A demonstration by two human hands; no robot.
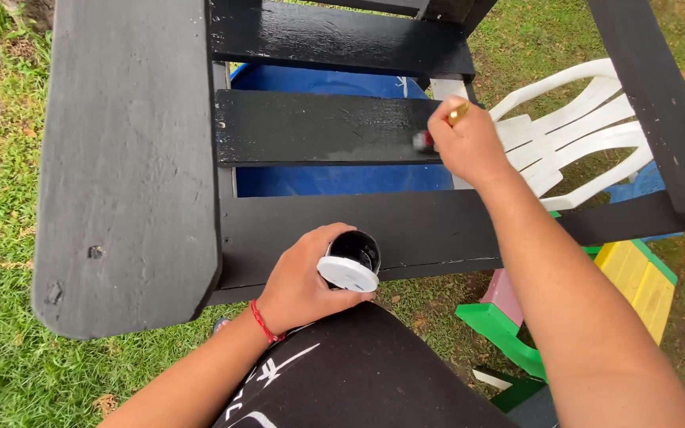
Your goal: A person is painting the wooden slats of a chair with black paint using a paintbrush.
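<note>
While the left hand (299, 285) grips a paint pot (352, 260), the right hand (469, 147) holds what seems a brush (438, 131).

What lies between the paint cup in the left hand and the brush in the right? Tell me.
In the head view, a black-painted wooden slat and a gap showing blue separate the paint cup from the brush.

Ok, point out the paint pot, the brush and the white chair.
paint pot (356, 251), head view, on its black inside.
brush (422, 142), head view, on the bristle end at the slat.
white chair (564, 147), head view, on a back slat.
</note>
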